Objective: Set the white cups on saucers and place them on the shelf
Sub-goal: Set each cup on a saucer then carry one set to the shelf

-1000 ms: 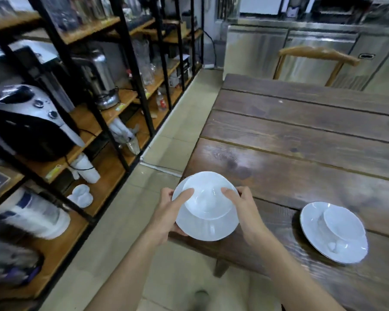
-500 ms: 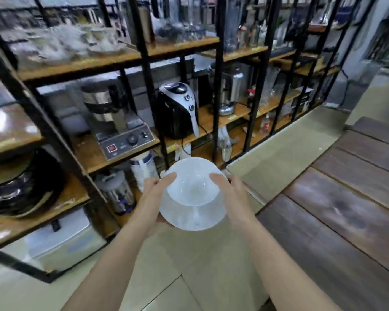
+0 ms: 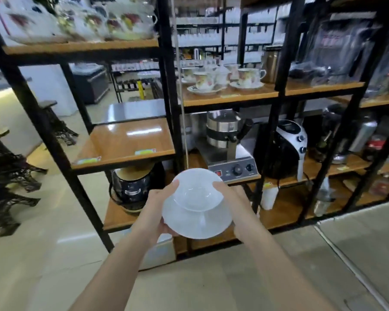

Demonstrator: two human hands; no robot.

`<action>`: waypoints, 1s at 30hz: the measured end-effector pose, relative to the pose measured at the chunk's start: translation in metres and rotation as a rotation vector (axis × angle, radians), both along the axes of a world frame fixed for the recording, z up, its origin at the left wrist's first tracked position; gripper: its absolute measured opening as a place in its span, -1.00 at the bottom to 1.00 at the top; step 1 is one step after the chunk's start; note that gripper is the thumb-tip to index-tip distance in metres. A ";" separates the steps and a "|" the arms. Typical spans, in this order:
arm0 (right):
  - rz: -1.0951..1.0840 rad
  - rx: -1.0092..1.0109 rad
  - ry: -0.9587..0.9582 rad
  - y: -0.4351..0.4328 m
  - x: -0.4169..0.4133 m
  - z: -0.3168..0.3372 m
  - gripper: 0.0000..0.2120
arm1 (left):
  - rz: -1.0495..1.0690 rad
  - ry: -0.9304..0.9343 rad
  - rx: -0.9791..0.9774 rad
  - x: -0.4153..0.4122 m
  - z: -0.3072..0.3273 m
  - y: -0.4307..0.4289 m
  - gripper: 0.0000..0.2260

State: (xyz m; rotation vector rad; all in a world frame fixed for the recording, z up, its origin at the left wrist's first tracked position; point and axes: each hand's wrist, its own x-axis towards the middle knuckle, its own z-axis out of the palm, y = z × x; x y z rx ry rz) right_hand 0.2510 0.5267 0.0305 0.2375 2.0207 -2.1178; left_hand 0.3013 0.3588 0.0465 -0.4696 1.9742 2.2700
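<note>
A white cup (image 3: 194,189) sits on a white saucer (image 3: 198,225), and I carry the pair in front of my chest. My left hand (image 3: 160,209) grips the left side of cup and saucer. My right hand (image 3: 234,205) grips the right side. The pair hangs in the air in front of a black metal shelf with wooden boards (image 3: 124,142). The bare wooden board lies up and to the left of the cup.
Flowered cups on saucers (image 3: 220,80) stand on a higher board. A steel waffle machine (image 3: 227,149) and a black coffee machine (image 3: 285,149) sit to the right. A dark pot (image 3: 130,187) is below the bare board. Black iron stools (image 3: 7,167) stand at the left.
My view has swung left from the wooden table to face the shelf. Both hands have kept hold of the cup and saucer and carried them along.
</note>
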 end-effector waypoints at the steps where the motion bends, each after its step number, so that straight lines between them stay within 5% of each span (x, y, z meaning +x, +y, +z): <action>1: 0.019 -0.005 -0.012 -0.015 -0.006 0.003 -0.54 | 0.018 0.004 -0.015 -0.002 0.004 -0.012 -0.43; 5: 0.075 0.014 -0.016 -0.090 -0.036 0.017 -0.50 | 0.154 0.016 -0.038 -0.017 0.022 -0.077 -0.35; 9: 0.130 -0.013 0.032 -0.149 -0.069 0.028 -0.61 | 0.260 0.007 -0.085 -0.038 0.034 -0.131 -0.59; 16: 0.236 -0.017 0.057 -0.234 -0.143 0.026 -0.66 | 0.475 0.026 -0.128 -0.099 0.036 -0.203 -0.61; 19: 0.281 -0.017 0.052 -0.269 -0.185 0.020 -0.58 | 0.570 0.047 -0.148 -0.140 0.031 -0.235 -0.83; 26: 0.379 0.063 0.048 -0.353 -0.296 0.015 -0.62 | 0.700 -0.035 -0.081 -0.241 0.017 -0.309 -0.61; 30: 0.458 0.111 0.044 -0.400 -0.338 0.010 -0.61 | 0.769 -0.074 -0.161 -0.287 0.007 -0.357 -0.67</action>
